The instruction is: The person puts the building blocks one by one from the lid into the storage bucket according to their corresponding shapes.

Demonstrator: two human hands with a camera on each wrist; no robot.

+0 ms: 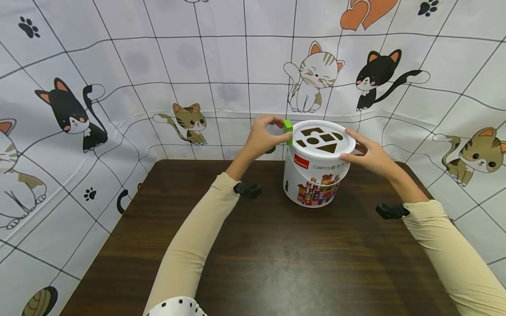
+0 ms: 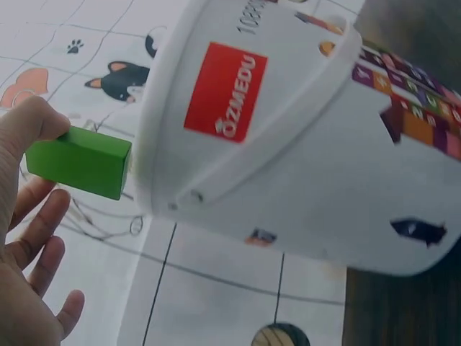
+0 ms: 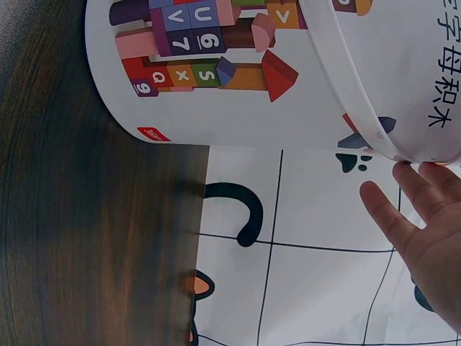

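A white bucket [image 1: 312, 175] with a printed picture of toy buildings stands near the back of the table. Its white lid [image 1: 344, 142] has several shaped holes. Between thumb and fingers, my left hand [image 1: 262, 137] pinches a green rectangular block [image 1: 288, 127] at the left edge of the lid. In the left wrist view the block [image 2: 79, 162] points toward the rim with a small gap in between. My right hand [image 1: 369, 153] touches the right side of the rim, thumb and fingers spread apart. Straight fingers [image 3: 414, 191] meet the bucket near its handle [image 3: 346, 72] in the right wrist view.
The dark wooden table [image 1: 253, 254] stretches from the bucket toward me. Behind it and along both sides hangs a white sheet [image 1: 221, 57] printed with cats and grid lines, close behind the bucket. Black straps [image 1: 247, 190] circle both wrists.
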